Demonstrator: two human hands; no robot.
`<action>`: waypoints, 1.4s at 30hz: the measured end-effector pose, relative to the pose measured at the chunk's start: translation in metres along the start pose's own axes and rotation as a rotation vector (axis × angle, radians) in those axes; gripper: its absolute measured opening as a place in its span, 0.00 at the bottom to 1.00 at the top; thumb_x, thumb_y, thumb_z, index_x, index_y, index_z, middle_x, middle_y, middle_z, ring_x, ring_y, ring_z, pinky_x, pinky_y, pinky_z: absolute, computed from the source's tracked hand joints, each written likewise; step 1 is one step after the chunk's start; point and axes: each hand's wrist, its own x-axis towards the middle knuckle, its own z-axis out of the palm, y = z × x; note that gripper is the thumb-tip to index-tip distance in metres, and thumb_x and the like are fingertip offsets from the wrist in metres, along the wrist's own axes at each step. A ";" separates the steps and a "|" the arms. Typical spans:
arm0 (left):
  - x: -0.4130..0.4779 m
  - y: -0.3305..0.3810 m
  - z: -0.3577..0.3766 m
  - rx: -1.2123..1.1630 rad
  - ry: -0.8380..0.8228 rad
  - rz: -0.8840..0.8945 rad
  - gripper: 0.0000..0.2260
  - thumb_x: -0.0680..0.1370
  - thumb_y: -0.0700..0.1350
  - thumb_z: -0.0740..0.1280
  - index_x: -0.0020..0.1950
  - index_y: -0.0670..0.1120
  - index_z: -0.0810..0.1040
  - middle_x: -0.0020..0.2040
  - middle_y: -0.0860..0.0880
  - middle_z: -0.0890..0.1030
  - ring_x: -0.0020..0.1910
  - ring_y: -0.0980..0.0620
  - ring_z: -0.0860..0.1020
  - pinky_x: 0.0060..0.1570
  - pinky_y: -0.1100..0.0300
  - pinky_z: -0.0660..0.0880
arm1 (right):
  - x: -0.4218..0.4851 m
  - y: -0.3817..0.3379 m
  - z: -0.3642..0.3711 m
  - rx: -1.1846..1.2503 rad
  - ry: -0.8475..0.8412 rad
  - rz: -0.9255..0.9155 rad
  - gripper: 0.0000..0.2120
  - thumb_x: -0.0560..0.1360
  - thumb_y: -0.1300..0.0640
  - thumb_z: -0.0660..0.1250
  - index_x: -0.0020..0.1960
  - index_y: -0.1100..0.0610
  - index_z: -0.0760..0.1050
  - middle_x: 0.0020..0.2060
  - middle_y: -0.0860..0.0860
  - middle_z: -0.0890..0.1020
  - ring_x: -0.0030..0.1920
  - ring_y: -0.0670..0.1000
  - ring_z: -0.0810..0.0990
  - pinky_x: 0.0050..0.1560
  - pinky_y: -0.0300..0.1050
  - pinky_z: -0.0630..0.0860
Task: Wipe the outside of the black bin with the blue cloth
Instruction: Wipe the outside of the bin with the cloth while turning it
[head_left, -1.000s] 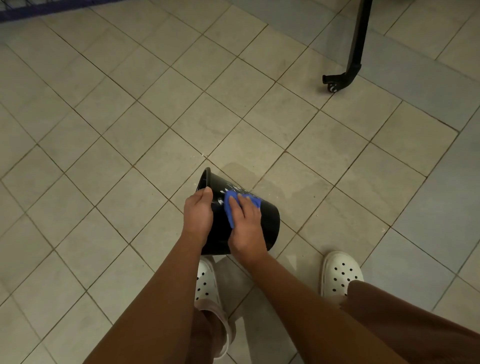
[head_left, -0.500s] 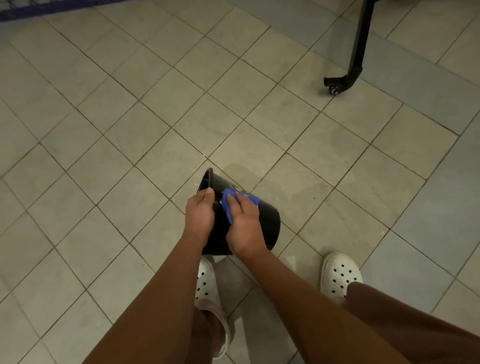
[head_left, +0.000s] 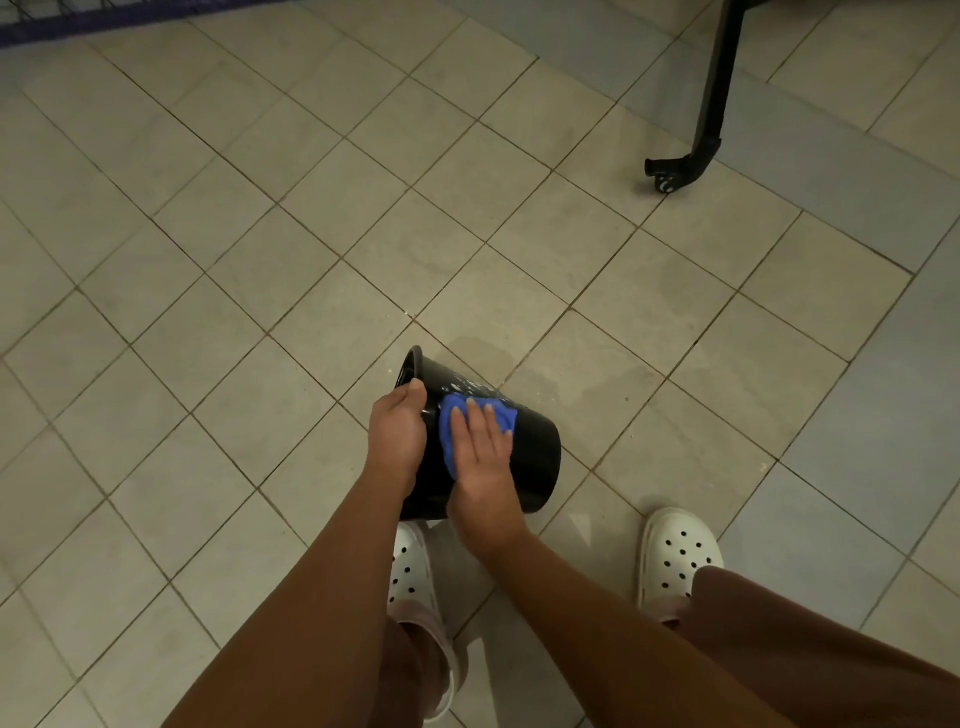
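The black bin (head_left: 535, 457) is held tipped on its side above the tiled floor, its open rim pointing up and left. My left hand (head_left: 397, 436) grips the bin at the rim end. My right hand (head_left: 480, 462) lies flat on the bin's side wall, pressing the blue cloth (head_left: 454, 415) against it; blue shows past my fingertips and along my thumb side. White wet streaks show on the bin wall just beyond the cloth.
My feet in white perforated clogs (head_left: 678, 551) stand on the tiles just below the bin. A black metal leg with a caster (head_left: 670, 174) stands at the upper right. A dark purple edge (head_left: 104, 21) runs along the top left.
My right hand with the cloth has slid a little along the bin wall, toward the rim and back. My left hand keeps the same grip.
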 end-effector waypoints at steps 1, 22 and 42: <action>0.000 0.000 0.000 0.004 -0.003 0.000 0.16 0.84 0.44 0.59 0.39 0.41 0.79 0.38 0.41 0.80 0.38 0.46 0.77 0.43 0.55 0.75 | 0.010 -0.001 -0.006 0.031 -0.032 0.000 0.39 0.69 0.71 0.62 0.76 0.57 0.50 0.75 0.55 0.54 0.75 0.54 0.44 0.73 0.58 0.43; -0.002 0.012 0.003 -0.118 -0.031 -0.208 0.15 0.82 0.46 0.60 0.57 0.39 0.81 0.47 0.40 0.84 0.47 0.42 0.82 0.47 0.52 0.79 | 0.032 0.001 -0.022 -0.028 -0.161 -0.042 0.39 0.73 0.69 0.59 0.76 0.56 0.42 0.76 0.53 0.46 0.75 0.53 0.39 0.74 0.54 0.40; -0.009 0.011 0.003 -0.014 -0.069 -0.072 0.13 0.82 0.42 0.58 0.45 0.41 0.80 0.41 0.40 0.81 0.41 0.43 0.79 0.43 0.55 0.76 | 0.041 0.006 -0.034 -0.022 -0.174 0.247 0.38 0.70 0.66 0.66 0.75 0.56 0.51 0.72 0.55 0.60 0.72 0.54 0.57 0.74 0.54 0.53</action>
